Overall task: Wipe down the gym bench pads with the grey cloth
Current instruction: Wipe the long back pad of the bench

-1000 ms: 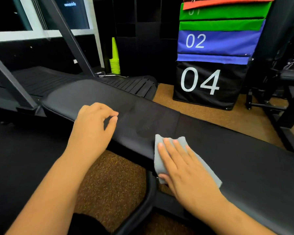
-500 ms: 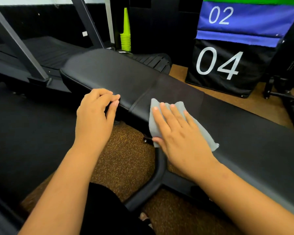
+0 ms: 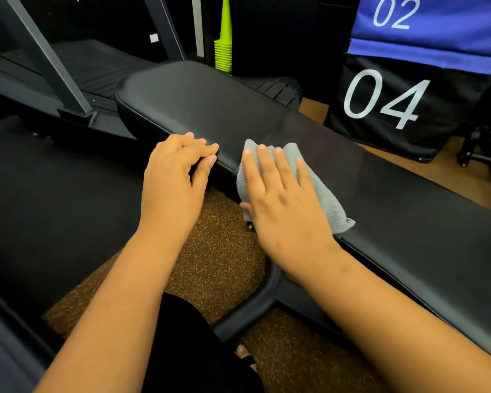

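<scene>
A black padded gym bench runs from upper left to lower right, with a shorter seat pad (image 3: 199,103) and a long back pad (image 3: 414,211). The grey cloth (image 3: 323,194) lies on the near edge of the bench where the two pads meet. My right hand (image 3: 281,199) presses flat on the cloth with straight fingers. My left hand (image 3: 176,177) rests on the near edge of the seat pad, fingers loosely bent, holding nothing.
A treadmill (image 3: 54,69) with grey uprights stands at the left behind the bench. A stack of lime cones (image 3: 224,49) sits at the back. Soft plyo boxes marked 02 and 04 (image 3: 394,109) stand at the right. The bench's black frame leg (image 3: 253,307) crosses the speckled brown floor below.
My right hand has slid the cloth leftward along the bench toward the seam between the pads. My left hand stays at the seat pad's edge. The view has tilted down and closer.
</scene>
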Demonstrator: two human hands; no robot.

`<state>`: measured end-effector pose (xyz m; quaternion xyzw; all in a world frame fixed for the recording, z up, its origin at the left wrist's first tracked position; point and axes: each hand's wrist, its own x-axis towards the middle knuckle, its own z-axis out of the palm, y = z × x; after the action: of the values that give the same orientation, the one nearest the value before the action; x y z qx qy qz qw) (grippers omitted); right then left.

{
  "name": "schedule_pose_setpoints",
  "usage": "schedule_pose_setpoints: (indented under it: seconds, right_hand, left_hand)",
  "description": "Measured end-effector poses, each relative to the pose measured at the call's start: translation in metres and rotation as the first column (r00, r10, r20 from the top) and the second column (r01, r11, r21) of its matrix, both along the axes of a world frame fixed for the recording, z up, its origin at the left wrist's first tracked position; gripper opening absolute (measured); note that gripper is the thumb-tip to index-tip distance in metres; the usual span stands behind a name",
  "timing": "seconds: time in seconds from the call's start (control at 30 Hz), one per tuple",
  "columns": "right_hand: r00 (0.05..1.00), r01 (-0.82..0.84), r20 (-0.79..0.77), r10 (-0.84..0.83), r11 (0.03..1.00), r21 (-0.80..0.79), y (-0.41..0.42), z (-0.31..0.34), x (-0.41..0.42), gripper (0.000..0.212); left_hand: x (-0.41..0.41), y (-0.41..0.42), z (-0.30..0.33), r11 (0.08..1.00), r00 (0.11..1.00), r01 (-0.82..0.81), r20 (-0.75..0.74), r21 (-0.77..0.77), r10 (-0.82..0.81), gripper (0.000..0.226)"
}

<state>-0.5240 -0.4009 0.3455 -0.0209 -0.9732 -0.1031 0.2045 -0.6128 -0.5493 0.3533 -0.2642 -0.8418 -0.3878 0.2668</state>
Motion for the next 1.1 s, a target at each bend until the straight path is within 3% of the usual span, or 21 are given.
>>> schedule_pose_setpoints:
  seconds: [0.23,0.33,0.53,0.63,0.83,1.1]
  right_hand:
    - [0.996,0.079,0.048,-0.078,0.996,-0.027,0.036,-0.013,0.059,0.068]
    - [0.993,0.109,0.036,-0.108,0.994,-0.02,0.023,-0.011,0.042,0.069]
    - [1.0,0.017,-0.019,-0.018,0.999,-0.042,-0.011,0.005,-0.013,0.07]
    - [1.0,-0.03,0.001,0.03,0.998,-0.06,-0.001,0.003,0.0,0.071]
    - [0.997,0.052,0.066,-0.047,0.995,-0.083,0.027,-0.007,0.043,0.072]
    - [0.999,0.007,0.052,-0.001,0.994,-0.112,-0.013,0.019,-0.027,0.076]
  left_hand:
    - [0.0,0.004,-0.001,0.998,1.0,0.009,0.026,0.059,-0.01,0.019]
    - [0.0,0.004,-0.001,0.998,1.0,0.015,0.022,0.061,-0.017,0.019]
    - [0.0,0.004,-0.001,0.999,1.0,0.005,0.005,0.051,-0.005,0.02]
    - [0.0,0.005,-0.002,0.998,1.0,0.006,0.009,0.065,-0.007,0.021]
    - [0.001,0.006,-0.001,0.996,0.999,0.008,0.034,0.091,-0.011,0.02]
    - [0.0,0.007,-0.002,0.998,1.0,-0.012,0.003,0.068,0.012,0.022]
